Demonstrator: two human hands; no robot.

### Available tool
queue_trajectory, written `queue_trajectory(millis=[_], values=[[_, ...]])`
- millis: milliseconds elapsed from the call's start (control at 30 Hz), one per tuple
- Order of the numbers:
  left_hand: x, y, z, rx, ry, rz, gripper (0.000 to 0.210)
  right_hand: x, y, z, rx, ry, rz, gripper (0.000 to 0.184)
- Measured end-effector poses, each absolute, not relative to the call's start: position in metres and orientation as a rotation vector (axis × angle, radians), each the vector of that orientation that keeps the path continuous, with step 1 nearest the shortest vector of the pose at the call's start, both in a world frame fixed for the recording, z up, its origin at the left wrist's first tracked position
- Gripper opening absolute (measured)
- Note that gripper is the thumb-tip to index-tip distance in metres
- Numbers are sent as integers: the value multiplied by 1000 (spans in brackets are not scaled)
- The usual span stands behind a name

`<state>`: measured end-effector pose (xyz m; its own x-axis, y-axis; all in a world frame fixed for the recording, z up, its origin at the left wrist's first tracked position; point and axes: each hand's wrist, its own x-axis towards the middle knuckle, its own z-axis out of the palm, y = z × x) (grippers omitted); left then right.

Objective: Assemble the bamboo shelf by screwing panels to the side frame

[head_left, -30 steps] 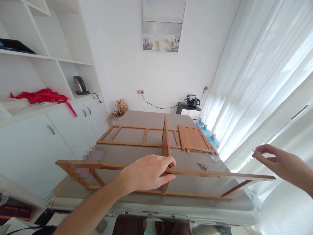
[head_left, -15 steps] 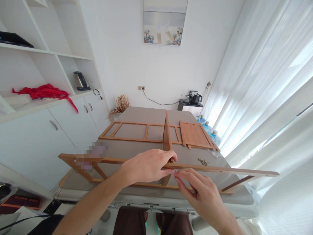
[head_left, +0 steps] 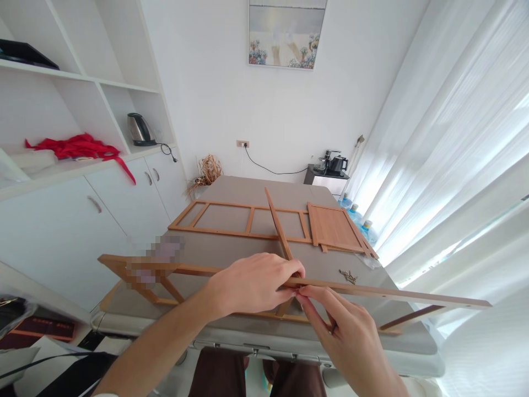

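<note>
Taupe table [head_left: 231, 248], wooden near frame [head_left: 397, 291], two hands meeting at its upper rail

The table spreads away from the person and carries the woodwork. Along its near edge the near frame stands on a long side, its upper rail running left to right above the surface. Farther off, a flat frame [head_left: 250, 220] of the same wood lies on the table, divided by crossbars. Right of it lie overlapping wooden panels [head_left: 336, 226]. A thin panel [head_left: 277, 226], seen nearly edge-on, runs away from the upper rail, its near end at the left hand [head_left: 252, 284]. That hand's grip is closed about the rail and panel end, fingers over the top, thumb below. The right hand [head_left: 349, 325] comes in from the right, its grip pressed together at the rail's near side; whether something small sits between the fingertips cannot be told. Clear plastic [head_left: 368, 261] lies beside the overlapping panels. Smallest are the metal screws [head_left: 348, 276], heaped on the table beyond the rail.
</note>
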<state>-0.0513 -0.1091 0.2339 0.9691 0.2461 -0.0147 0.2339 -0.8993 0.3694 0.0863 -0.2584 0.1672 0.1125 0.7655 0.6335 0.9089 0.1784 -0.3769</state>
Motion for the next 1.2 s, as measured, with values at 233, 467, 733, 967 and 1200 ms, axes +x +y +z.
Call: queue_trajectory(millis=[233, 467, 733, 967, 1200], values=[[-51, -109, 234, 2795, 294, 176, 8, 85, -259, 169, -1647, -1660, -236, 15], [-50, -106, 234, 2818, 266, 203, 10, 85, -260, 169, -1623, -1638, -280, 17], [-49, -110, 233, 2805, 269, 211, 9, 86, -262, 173, -1593, -1689, -300, 24], [-47, -109, 236, 2855, 243, 187, 10, 86, -263, 172, -1659, -1715, -388, 28], [-40, -106, 238, 2860, 238, 181, 9, 90, -260, 167, -1678, -1706, -427, 29]])
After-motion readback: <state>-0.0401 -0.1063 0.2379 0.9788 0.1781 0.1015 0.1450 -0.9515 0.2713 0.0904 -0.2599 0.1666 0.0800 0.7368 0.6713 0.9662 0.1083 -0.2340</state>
